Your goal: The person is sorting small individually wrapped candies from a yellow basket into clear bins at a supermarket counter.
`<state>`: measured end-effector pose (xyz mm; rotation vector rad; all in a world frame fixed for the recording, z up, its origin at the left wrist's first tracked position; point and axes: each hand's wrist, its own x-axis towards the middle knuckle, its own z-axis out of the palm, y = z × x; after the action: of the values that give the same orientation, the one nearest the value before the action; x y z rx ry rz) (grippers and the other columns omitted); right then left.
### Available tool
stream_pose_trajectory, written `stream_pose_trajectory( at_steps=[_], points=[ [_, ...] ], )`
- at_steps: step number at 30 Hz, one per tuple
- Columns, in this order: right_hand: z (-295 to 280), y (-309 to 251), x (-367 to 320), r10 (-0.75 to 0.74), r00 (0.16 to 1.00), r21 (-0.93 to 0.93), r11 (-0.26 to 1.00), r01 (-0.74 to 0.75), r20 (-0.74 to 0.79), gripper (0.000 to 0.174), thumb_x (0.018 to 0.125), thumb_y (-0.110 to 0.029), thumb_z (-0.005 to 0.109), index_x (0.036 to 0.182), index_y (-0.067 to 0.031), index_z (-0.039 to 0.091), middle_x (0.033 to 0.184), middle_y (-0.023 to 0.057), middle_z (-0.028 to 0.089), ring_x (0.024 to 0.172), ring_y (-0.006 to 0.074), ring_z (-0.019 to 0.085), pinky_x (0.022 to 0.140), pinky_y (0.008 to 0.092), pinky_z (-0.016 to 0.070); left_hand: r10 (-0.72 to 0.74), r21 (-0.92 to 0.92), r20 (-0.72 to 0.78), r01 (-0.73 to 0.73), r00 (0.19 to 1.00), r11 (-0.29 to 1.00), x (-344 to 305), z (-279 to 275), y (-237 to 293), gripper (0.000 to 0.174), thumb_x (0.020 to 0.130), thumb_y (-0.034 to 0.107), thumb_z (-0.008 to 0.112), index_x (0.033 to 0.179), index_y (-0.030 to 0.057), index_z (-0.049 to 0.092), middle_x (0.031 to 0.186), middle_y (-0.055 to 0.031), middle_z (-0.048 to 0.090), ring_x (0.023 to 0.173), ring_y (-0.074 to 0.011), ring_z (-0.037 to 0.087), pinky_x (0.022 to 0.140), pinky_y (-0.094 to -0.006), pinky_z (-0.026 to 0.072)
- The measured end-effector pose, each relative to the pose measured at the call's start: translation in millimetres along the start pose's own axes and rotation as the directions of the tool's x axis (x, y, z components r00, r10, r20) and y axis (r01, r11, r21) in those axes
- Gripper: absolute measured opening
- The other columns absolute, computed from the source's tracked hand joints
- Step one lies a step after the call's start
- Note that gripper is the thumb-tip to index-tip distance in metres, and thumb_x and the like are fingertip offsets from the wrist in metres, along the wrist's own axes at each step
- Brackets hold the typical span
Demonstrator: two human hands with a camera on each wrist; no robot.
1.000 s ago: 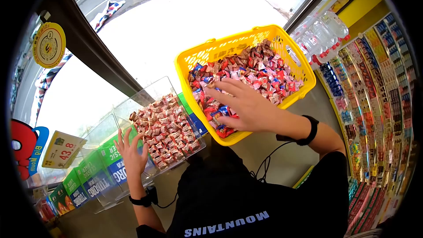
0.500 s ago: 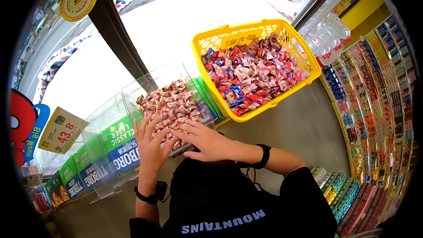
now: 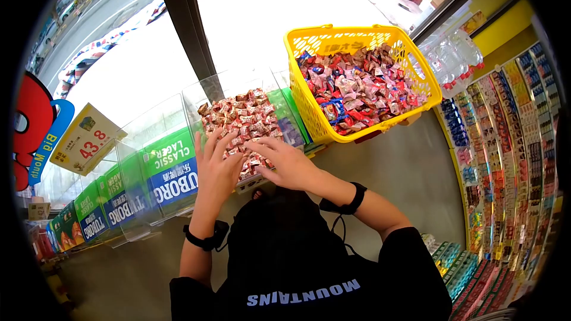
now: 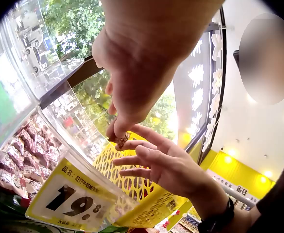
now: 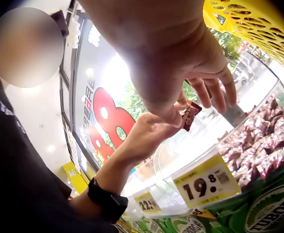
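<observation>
My left hand (image 3: 217, 169) and right hand (image 3: 291, 163) meet low over a clear bin (image 3: 191, 104) of wrapped candies (image 3: 241, 120). Between the hands is one small candy in a brown-red wrapper (image 5: 191, 115). In the left wrist view this candy (image 4: 121, 141) sits at the tips of my left thumb and finger, which pinch it. My right hand (image 4: 163, 165) is right beside it, fingers spread and mostly straight. A yellow basket (image 3: 324, 128), full of mixed red, pink and brown wrapped candies, stands right of the bin.
Price cards (image 5: 207, 184) hang on the bin fronts, and green-blue beer cartons (image 3: 172, 169) lie beneath. A large price sign (image 3: 88, 139) stands at left. Clear bottles (image 3: 452, 65) are behind the basket, and packed snack shelves (image 3: 505, 154) line the right. A window post (image 3: 187, 30) rises behind the bin.
My right hand has come left from over the yellow basket to meet my left hand above the clear bin. The head view has shifted, so bin and basket appear further right.
</observation>
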<state>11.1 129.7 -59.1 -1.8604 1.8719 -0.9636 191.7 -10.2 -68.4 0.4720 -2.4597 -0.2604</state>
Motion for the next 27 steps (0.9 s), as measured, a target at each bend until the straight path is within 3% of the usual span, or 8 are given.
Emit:
stream_pose_trajectory(
  at_steps=[3, 4, 7, 10, 18, 22, 27],
  points=[
    [8, 14, 6, -0.068, 0.989, -0.142, 0.989, 0.049, -0.132, 0.051, 0.094, -0.021, 0.08, 0.141, -0.0136, 0.064, 0.136, 0.018, 0.061, 0.119, 0.0395, 0.065, 0.097, 0.0478, 0.0564, 0.024, -0.001, 0.043, -0.024, 0.999, 1.0, 1, 0, -1, 0.009, 0.083, 0.019, 0.085, 0.083, 0.0135, 0.078, 0.143, -0.0038, 0.065, 0.145, -0.0326, 0.049, 0.129, -0.0663, 0.0231],
    [8, 14, 7, -0.103, 0.978, -0.216, 0.974, 0.063, -0.179, 0.036, 0.091, -0.02, 0.082, 0.123, -0.0107, 0.07, 0.131, 0.0175, 0.064, 0.117, 0.0385, 0.066, 0.096, 0.0466, 0.056, 0.034, 0.003, 0.057, -0.035, 0.998, 0.999, 2, -1, -2, 0.008, 0.082, 0.019, 0.086, 0.084, 0.0136, 0.08, 0.144, -0.0038, 0.064, 0.146, -0.033, 0.048, 0.129, -0.0657, 0.0229],
    [5, 22, 12, -0.26, 0.956, -0.363, 0.911, 0.195, -0.138, 0.026, 0.087, -0.018, 0.083, 0.109, -0.0099, 0.071, 0.125, 0.0135, 0.067, 0.114, 0.035, 0.068, 0.094, 0.0445, 0.0555, 0.053, 0.013, 0.097, -0.055, 0.994, 0.998, 1, -1, -3, 0.008, 0.08, 0.018, 0.087, 0.085, 0.0138, 0.083, 0.146, -0.004, 0.063, 0.148, -0.0342, 0.046, 0.13, -0.0643, 0.0223],
    [12, 32, 10, -0.253, 0.966, -0.325, 0.919, 0.224, -0.049, 0.02, 0.085, -0.017, 0.083, 0.099, -0.0101, 0.071, 0.122, 0.0086, 0.069, 0.111, 0.0322, 0.068, 0.092, 0.0432, 0.0547, 0.045, 0.013, 0.122, -0.047, 0.991, 0.999, -2, -3, -3, 0.009, 0.08, 0.019, 0.087, 0.086, 0.0138, 0.083, 0.146, -0.0047, 0.063, 0.148, -0.035, 0.046, 0.13, -0.064, 0.0221],
    [16, 28, 15, -0.277, 0.953, -0.253, 0.938, 0.239, -0.127, 0.017, 0.085, -0.015, 0.082, 0.098, -0.0111, 0.072, 0.122, 0.0069, 0.069, 0.11, 0.031, 0.068, 0.091, 0.0432, 0.0546, -0.026, -0.049, 0.073, 0.03, 0.997, 0.998, -7, 0, -1, 0.015, 0.083, 0.02, 0.087, 0.093, 0.0136, 0.079, 0.144, -0.0061, 0.063, 0.148, -0.0369, 0.046, 0.129, -0.065, 0.0246],
    [15, 31, 16, -0.27, 0.959, -0.224, 0.943, 0.247, -0.081, 0.017, 0.085, -0.015, 0.083, 0.097, -0.0115, 0.072, 0.124, 0.0077, 0.07, 0.112, 0.0312, 0.068, 0.093, 0.044, 0.0548, 0.022, -0.047, 0.102, -0.017, 0.995, 0.999, -1, 0, -9, 0.012, 0.085, 0.02, 0.087, 0.091, 0.0133, 0.079, 0.143, -0.0051, 0.064, 0.148, -0.0364, 0.046, 0.129, -0.0646, 0.0257],
    [13, 40, 17, -0.211, 0.968, -0.183, 0.965, 0.185, -0.136, 0.018, 0.084, -0.015, 0.086, 0.096, -0.0105, 0.073, 0.126, 0.009, 0.07, 0.114, 0.0335, 0.068, 0.096, 0.0462, 0.055, 0.05, -0.055, 0.121, -0.043, 0.991, 0.998, 6, 8, -18, 0.011, 0.085, 0.02, 0.087, 0.088, 0.0131, 0.078, 0.141, -0.0035, 0.065, 0.148, -0.0344, 0.047, 0.129, -0.063, 0.0261]
  ],
)
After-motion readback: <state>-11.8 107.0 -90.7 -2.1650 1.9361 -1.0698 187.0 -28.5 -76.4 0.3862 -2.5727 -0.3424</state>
